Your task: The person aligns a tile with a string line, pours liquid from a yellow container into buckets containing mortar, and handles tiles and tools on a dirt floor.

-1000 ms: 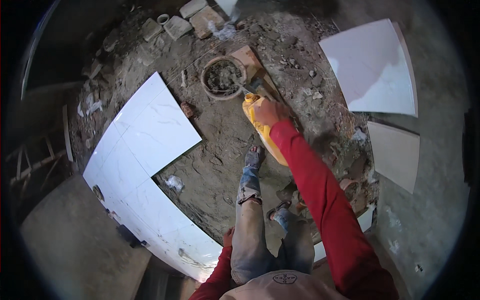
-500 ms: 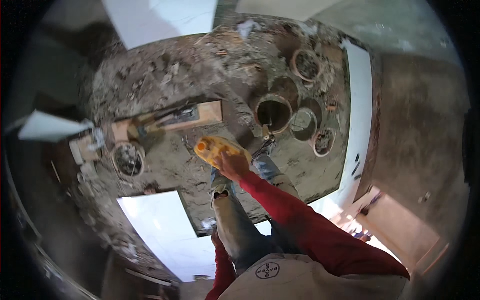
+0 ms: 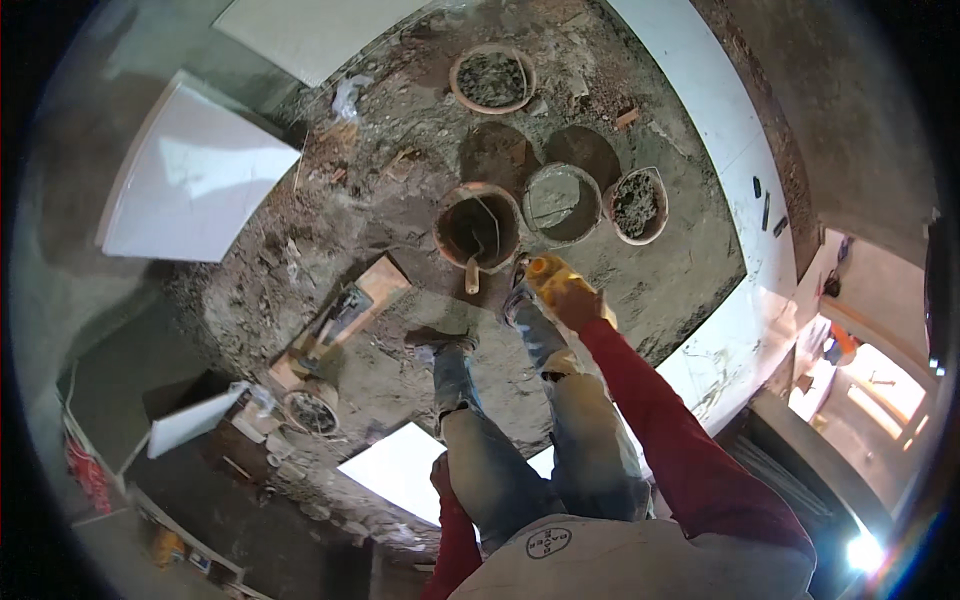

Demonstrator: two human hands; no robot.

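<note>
My right hand (image 3: 578,305) grips a dirty yellow plastic jug (image 3: 550,276), its orange mouth upward, above my right foot. Just beyond it is a round pan (image 3: 448,240) with dark contents and a wooden-handled tool (image 3: 472,276) resting across its rim. Beside that stand a pan of grey slurry (image 3: 533,225) and a smaller pan of mortar (image 3: 635,208). My left hand (image 3: 440,470) hangs beside my left thigh, small and partly hidden, so its fingers are unclear.
A mortar pan (image 3: 492,75) lies farther off. A plank with tools (image 3: 320,350) and another pan (image 3: 310,412) are at left. White tiles (image 3: 195,180) lie around the rubble floor; laid tiles (image 3: 735,130) form the right edge, near a bright opening (image 3: 870,390).
I have turned rightward: the round pans came into central view and the plank moved to lower left. My right hand still grips the yellow jug, now farther right in view.
</note>
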